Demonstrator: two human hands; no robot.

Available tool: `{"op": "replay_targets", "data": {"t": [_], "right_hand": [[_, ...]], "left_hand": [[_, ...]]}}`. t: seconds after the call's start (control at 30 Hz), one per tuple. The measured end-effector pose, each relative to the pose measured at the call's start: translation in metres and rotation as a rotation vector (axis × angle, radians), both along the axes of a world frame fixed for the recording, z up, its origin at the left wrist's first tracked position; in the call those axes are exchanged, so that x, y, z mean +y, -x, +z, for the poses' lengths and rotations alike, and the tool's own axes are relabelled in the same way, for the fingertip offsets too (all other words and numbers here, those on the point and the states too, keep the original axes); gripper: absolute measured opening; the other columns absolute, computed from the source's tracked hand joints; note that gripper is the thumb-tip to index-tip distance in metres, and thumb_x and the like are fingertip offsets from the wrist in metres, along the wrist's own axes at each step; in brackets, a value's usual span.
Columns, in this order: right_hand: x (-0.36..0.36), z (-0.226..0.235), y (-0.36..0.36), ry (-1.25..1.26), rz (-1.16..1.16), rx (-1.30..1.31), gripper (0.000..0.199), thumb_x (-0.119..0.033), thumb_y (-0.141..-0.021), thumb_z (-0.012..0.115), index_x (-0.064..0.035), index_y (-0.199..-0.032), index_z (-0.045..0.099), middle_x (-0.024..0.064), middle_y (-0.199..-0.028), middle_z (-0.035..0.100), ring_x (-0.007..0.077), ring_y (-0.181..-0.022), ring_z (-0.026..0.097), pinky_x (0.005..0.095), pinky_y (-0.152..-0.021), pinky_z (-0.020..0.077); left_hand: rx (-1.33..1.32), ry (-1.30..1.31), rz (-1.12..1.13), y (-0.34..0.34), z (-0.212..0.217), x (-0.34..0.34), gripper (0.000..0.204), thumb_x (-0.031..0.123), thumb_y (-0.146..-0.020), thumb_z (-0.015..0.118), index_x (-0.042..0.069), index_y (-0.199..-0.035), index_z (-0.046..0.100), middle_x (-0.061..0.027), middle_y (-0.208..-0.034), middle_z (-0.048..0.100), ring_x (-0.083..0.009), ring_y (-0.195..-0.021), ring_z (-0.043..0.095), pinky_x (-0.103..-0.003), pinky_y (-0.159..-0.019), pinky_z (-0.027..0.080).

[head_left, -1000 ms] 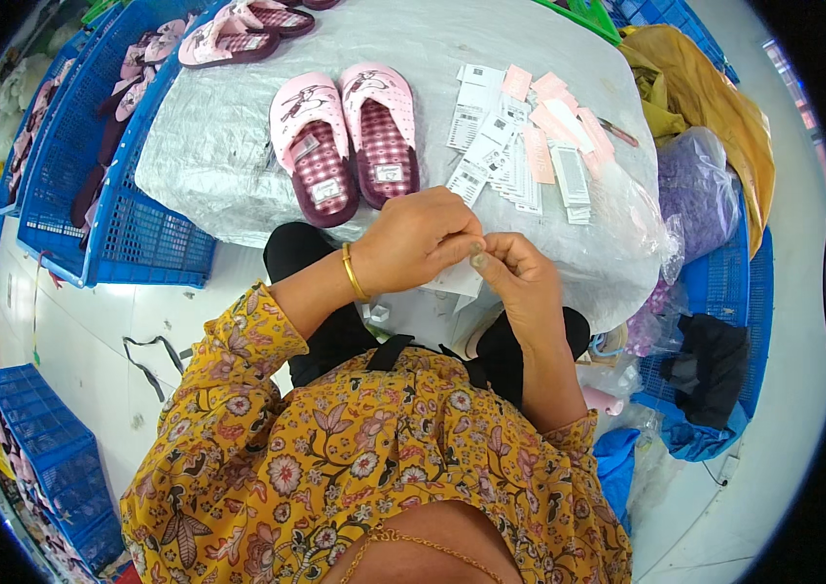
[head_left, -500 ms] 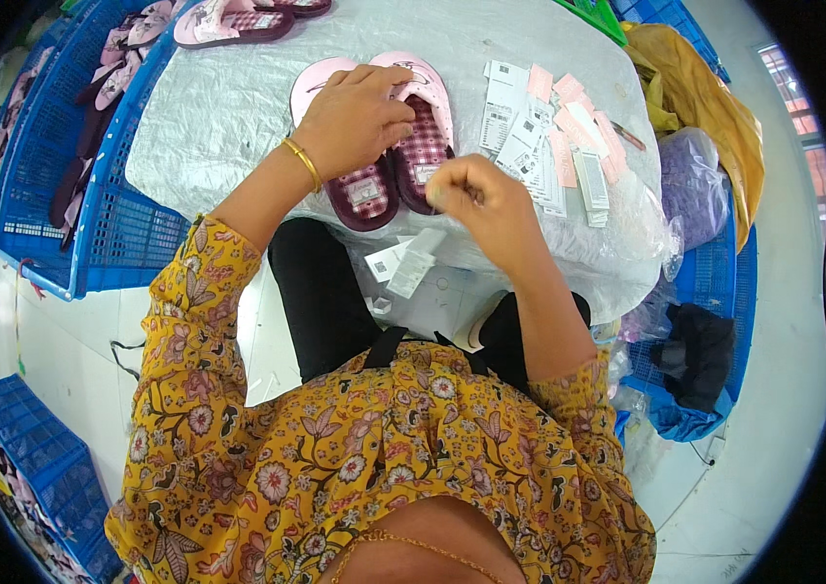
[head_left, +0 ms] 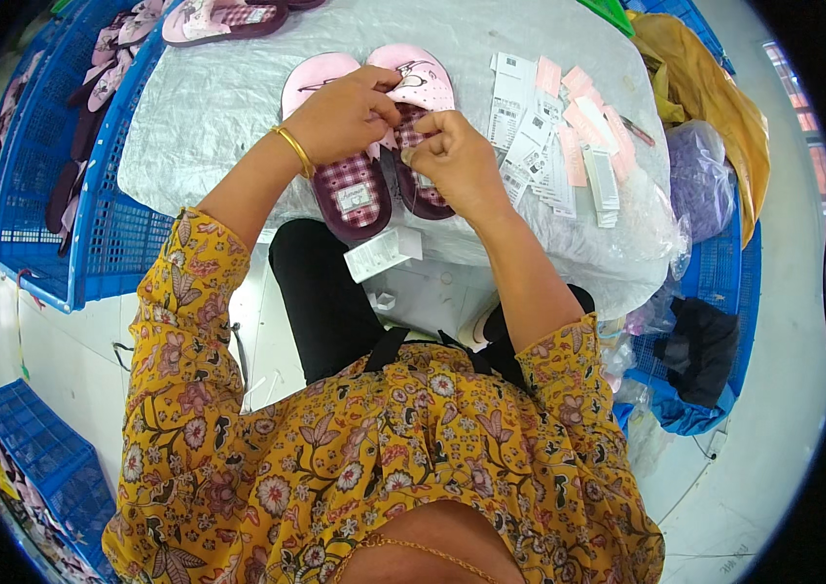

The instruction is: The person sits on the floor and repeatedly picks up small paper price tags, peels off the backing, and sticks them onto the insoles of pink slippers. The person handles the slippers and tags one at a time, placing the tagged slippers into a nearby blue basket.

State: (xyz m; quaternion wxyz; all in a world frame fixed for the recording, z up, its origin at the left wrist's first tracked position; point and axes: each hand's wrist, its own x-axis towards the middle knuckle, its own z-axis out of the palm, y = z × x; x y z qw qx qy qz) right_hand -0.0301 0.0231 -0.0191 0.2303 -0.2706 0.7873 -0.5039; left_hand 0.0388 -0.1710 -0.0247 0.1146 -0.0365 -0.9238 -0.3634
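Observation:
A pair of slippers with pink uppers and dark plaid insoles lies on the table before me, toes away from me. My left hand (head_left: pixel 343 119) reaches across the left slipper (head_left: pixel 347 185), its bent fingers gripping the inner edge of the right slipper's (head_left: pixel 427 90) upper. Close beside it, my right hand (head_left: pixel 454 161) is closed in a pinch over the right slipper's insole, with what looks like a thin string in the fingertips. White paper tags (head_left: pixel 384 255) hang by the slippers' heels at the table's near edge. The pinched fingertips partly hide the string.
White and pink paper tags (head_left: pixel 539 131) lie spread to the right, near a small cutter-like tool (head_left: pixel 638 132). Another slipper pair (head_left: pixel 223 21) sits at the far left. Blue crates (head_left: pixel 126 209) with slippers flank the table's left; bags and another crate stand on its right.
My right hand has moved up and left, from the heel to the right slipper's upper. The hanging tags have shifted up and left. My left hand stays over the slippers.

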Motion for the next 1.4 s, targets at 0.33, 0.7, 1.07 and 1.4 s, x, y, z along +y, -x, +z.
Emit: {"op": "replay_targets", "data": {"t": [0.33,0.7,1.07,1.4], "right_hand": [[-0.005,0.007,0.009,-0.117,0.087,-0.015,0.032,-0.007,-0.076,0.076,0.0015,-0.103,0.061,0.0112,-0.084,0.071,0.0175,-0.076,0.068,0.0296,-0.068,0.0522],[-0.007,-0.003,0.02,-0.061,0.12,-0.113,0.032,-0.007,-0.073,0.077,0.0029,-0.101,0.063,0.0119,-0.085,0.072,0.0175,-0.078,0.069,0.0293,-0.07,0.0531],[-0.017,-0.005,0.01,-0.128,-0.024,0.071,0.032,-0.016,-0.074,0.08,0.0008,-0.095,0.064,0.0133,-0.086,0.071,0.0221,-0.078,0.069,0.0312,-0.071,0.0528],[-0.014,0.015,0.003,-0.035,-0.042,-0.212,0.027,-0.012,-0.084,0.072,0.0018,-0.105,0.065,0.0081,-0.087,0.068,0.0125,-0.073,0.062,0.0257,-0.067,0.0496]], "left_hand": [[0.066,-0.018,-0.012,0.002,-0.01,-0.001,0.022,0.009,-0.077,0.063,0.007,-0.096,0.075,-0.0152,-0.133,0.055,-0.0299,-0.116,0.057,-0.035,-0.098,0.046],[0.065,-0.032,0.003,0.001,-0.011,0.0,0.021,0.01,-0.077,0.062,0.008,-0.094,0.075,-0.0154,-0.134,0.055,-0.0301,-0.117,0.057,-0.035,-0.099,0.046],[0.099,0.098,-0.001,0.006,-0.006,0.004,0.014,0.011,-0.078,0.06,0.006,-0.085,0.071,-0.0121,-0.124,0.058,-0.0301,-0.105,0.06,-0.04,-0.092,0.048],[0.075,0.17,0.039,0.012,0.004,-0.002,0.009,0.01,-0.086,0.056,0.006,-0.093,0.06,-0.0091,-0.112,0.056,-0.0306,-0.087,0.064,-0.039,-0.078,0.052]]}}
